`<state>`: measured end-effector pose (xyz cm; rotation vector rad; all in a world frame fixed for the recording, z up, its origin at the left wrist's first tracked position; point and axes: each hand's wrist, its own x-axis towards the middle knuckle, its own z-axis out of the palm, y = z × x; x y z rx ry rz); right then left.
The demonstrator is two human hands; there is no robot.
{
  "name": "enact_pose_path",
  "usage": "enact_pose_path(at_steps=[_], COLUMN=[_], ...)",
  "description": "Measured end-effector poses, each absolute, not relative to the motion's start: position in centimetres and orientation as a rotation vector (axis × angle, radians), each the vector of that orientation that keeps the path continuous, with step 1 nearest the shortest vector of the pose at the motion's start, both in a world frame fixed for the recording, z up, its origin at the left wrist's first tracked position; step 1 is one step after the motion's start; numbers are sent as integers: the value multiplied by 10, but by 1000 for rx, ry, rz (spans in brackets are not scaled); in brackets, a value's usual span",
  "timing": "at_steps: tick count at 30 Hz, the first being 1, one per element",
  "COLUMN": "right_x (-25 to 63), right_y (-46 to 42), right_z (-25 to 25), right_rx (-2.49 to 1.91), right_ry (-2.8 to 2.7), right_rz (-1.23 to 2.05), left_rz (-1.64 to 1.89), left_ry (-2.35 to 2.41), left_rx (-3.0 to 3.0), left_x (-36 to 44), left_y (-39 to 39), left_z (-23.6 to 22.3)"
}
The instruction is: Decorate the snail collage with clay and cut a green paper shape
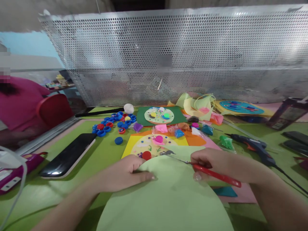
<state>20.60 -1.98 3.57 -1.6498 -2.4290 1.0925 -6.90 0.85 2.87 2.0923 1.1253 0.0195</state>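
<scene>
My left hand point(125, 173) grips the left edge of a large light green paper sheet point(168, 199), thumb lying on top of it. My right hand point(211, 163) is closed around red-handled scissors point(214, 173), whose blades point(174, 155) sit at the sheet's curved far edge. Just beyond the sheet lies a yellow and orange paper collage point(149, 141) with a red bottle cap point(146, 155) and a pink clay blob point(159, 139) on it.
Blue and red bottle caps point(113, 123) are scattered at the back left. A black phone point(68, 155) lies left, a blue glue gun point(255, 146) right. Clay packets point(179, 131), a green board with a round collage point(159, 115), paper scraps point(199, 106) and a perforated metal screen point(168, 54) sit behind. A person in pink point(21, 102) is far left.
</scene>
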Motion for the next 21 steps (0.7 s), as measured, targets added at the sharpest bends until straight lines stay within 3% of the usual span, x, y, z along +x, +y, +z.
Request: enact_pose_path(at_steps=[21], right_x=[194], right_y=[-23], right_z=[38], right_rx=[-1648], right_ry=[-2480], right_rz=[1147], left_rz=[57], left_ry=[798], left_rx=[1883], left_x=[-68], left_y=[8], left_z=[28])
